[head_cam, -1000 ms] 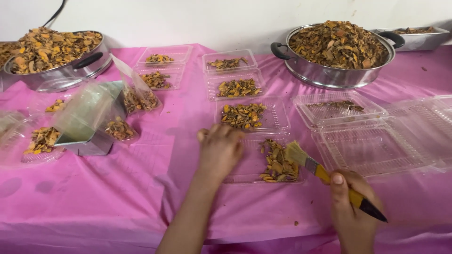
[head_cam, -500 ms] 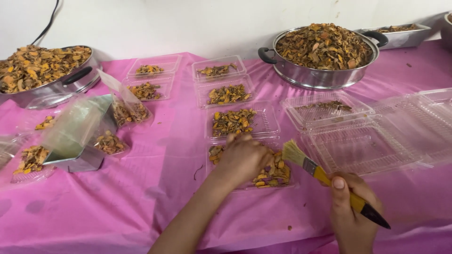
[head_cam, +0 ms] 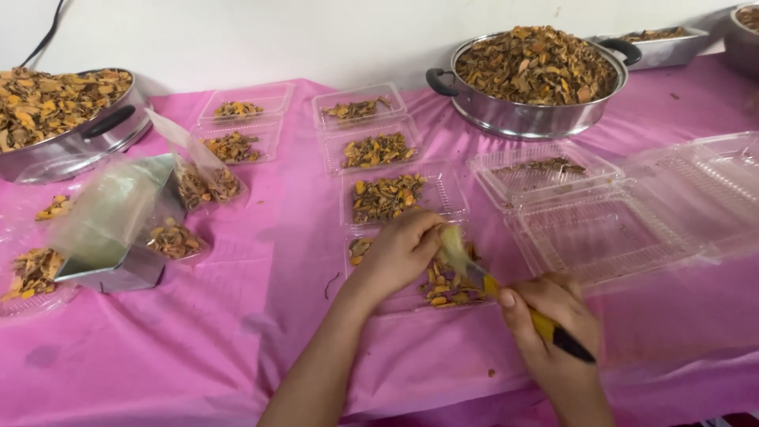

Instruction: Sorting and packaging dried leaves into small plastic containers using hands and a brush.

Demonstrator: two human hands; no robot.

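My right hand point(head_cam: 553, 316) grips a paintbrush point(head_cam: 506, 294) with a yellow and black handle, its pale bristles lying against my left hand's fingertips. My left hand point(head_cam: 399, 255) rests curled over the nearest clear plastic tray point(head_cam: 395, 304), fingers pinched on something small among the dried orange-brown slices point(head_cam: 447, 286); what it pinches is hidden. Behind it sit three more clear trays of dried slices in a column point(head_cam: 395, 195).
Steel pots heaped with dried slices stand at the back right point(head_cam: 530, 75) and back left point(head_cam: 55, 111). Empty clear clamshell boxes point(head_cam: 617, 213) lie to the right. A steel box with plastic bags point(head_cam: 118, 229) sits at left. A pink cloth point(head_cam: 198, 332) covers the table.
The brush swung left, from held clear on the right to touching my left hand's fingers. My left hand stayed over the nearest tray. The view shifted slightly.
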